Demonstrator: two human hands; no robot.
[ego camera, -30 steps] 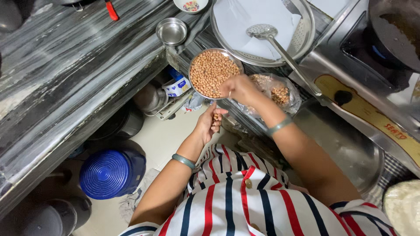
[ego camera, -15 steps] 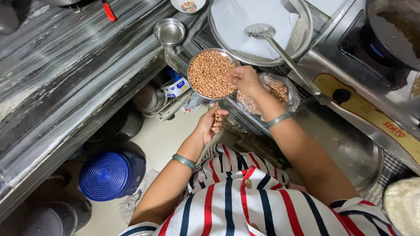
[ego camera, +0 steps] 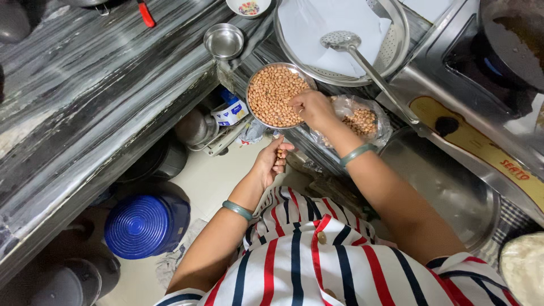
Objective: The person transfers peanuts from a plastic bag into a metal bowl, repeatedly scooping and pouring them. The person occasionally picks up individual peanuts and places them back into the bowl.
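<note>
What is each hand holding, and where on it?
Left hand cups a few peanuts in its curled fingers. Right hand fingers reach into the steel bowl of peanuts; any hold there cannot be told.

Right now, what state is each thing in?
Peanut bowl: nearly full, on counter edge.
Right hand: fingertips in the peanuts.
Left hand: cupped, holding a few peanuts.
Bag: open, part full of peanuts.
Small steel bowl: empty.
Skimmer: resting on paper-lined strainer.
Blue container: lid on.
</note>
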